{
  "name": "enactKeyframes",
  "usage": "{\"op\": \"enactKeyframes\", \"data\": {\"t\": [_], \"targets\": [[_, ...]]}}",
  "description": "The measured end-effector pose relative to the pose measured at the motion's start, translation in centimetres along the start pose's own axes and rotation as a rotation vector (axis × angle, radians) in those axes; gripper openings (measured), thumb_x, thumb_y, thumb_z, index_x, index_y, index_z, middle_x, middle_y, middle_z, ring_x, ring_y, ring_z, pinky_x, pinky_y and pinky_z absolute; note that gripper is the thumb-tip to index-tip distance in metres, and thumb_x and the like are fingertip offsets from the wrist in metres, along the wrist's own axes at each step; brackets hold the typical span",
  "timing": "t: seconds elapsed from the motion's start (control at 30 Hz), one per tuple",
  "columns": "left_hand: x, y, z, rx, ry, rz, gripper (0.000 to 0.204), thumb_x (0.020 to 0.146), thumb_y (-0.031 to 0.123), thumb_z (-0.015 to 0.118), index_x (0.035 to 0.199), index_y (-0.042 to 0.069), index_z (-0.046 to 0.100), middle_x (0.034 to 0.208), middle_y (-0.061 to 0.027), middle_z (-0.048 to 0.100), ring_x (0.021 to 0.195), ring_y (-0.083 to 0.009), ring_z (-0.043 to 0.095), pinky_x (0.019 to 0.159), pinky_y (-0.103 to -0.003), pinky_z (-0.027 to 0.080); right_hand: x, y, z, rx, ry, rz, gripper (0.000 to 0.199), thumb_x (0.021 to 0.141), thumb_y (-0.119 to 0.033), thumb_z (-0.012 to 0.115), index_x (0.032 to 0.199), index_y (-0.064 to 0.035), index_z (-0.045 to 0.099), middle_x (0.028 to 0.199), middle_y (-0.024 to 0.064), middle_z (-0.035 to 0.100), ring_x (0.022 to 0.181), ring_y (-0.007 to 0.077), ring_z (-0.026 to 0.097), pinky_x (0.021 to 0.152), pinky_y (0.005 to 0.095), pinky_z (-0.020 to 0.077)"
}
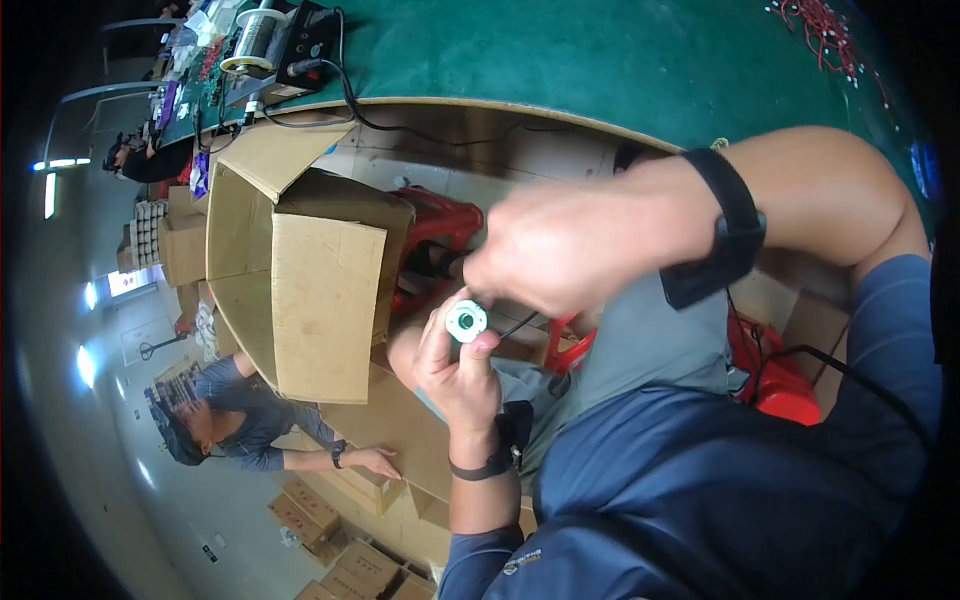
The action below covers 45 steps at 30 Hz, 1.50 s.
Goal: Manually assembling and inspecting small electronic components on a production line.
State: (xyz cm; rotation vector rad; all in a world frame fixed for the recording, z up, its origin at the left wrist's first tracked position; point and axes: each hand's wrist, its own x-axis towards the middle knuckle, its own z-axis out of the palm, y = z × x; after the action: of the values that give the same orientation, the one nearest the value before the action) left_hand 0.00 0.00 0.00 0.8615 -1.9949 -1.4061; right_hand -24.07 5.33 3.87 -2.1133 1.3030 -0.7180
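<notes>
A small round white part (466, 320) is being held in the left hand (458, 380), well in front of the body and beside the open cardboard carton (330, 310); it is being gripped between the thumb and the curled fingers, with its greenish centre and dark opening being turned toward the camera. The right hand (560, 240) is being held just above, its fingers bunched and blurred; whether anything is being pinched in them, or the part is being touched, cannot be told. As far as can be judged, the handling is being carried on midway: a grip on the part is being kept, but no finished result is being shown, and the part is not yet being set down. What is left on it cannot be read from this view. On the green counter (560, 60), a wire spool (258, 38), a black box-shaped unit (308, 45) and a tangle of red wires (820, 35) are being left untouched, well apart from both hands.
</notes>
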Motion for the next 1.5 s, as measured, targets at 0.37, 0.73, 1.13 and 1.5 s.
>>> {"op": "enactKeyframes", "data": {"t": [0.37, 0.73, 1.13, 1.5], "targets": [[0.4, -0.4, 0.4, 0.068, 0.02, 0.047, 0.041, 0.088, 0.017, 0.076, 0.12, -0.007, 0.065, 0.107, -0.0103, 0.069, 0.098, -0.017, 0.063, 0.089, -0.029, 0.048, 0.0, -0.7, 0.4, 0.053, -0.005, -0.051, 0.007, 0.081, -0.01, 0.061, 0.076, -0.0038, 0.063, 0.064, 0.0195, 0.062, 0.06, 0.0404, 0.062, 0.054, 0.0478, 0.0495], [0.7, -0.2, 0.5, -0.001, 0.032, -0.01, 0.043, 0.086, 0.015, 0.078, 0.121, -0.006, 0.065, 0.105, -0.0096, 0.069, 0.097, -0.0168, 0.064, 0.087, -0.028, 0.049, 0.1, -0.4, -0.5, 0.068, 0.012, 0.026, 0.008, 0.075, -0.01, 0.065, 0.079, -0.0036, 0.067, 0.066, 0.0192, 0.064, 0.066, 0.0407, 0.064, 0.057, 0.0481, 0.0503], [0.7, -0.2, 0.6, -0.03, 0.029, -0.065, 0.041, 0.086, 0.014, 0.077, 0.12, -0.006, 0.065, 0.106, -0.0098, 0.069, 0.098, -0.0178, 0.064, 0.088, -0.029, 0.049, 0.0, -0.1, -0.2, 0.015, 0.008, 0.099, 0.008, 0.079, -0.009, 0.062, 0.077, -0.002, 0.065, 0.067, 0.0206, 0.064, 0.065, 0.0404, 0.062, 0.058, 0.0477, 0.0495], [0.7, -0.1, 0.8, -0.013, 0.03, -0.07, 0.043, 0.087, 0.016, 0.077, 0.122, -0.005, 0.065, 0.106, -0.0093, 0.068, 0.098, -0.0164, 0.066, 0.085, -0.027, 0.051, -0.2, -0.8, -0.2, -0.028, -0.206, 0.159, 0.005, 0.079, -0.007, 0.063, 0.077, -0.0024, 0.062, 0.064, 0.0201, 0.061, 0.06, 0.041, 0.061, 0.053, 0.048, 0.0472]]}}
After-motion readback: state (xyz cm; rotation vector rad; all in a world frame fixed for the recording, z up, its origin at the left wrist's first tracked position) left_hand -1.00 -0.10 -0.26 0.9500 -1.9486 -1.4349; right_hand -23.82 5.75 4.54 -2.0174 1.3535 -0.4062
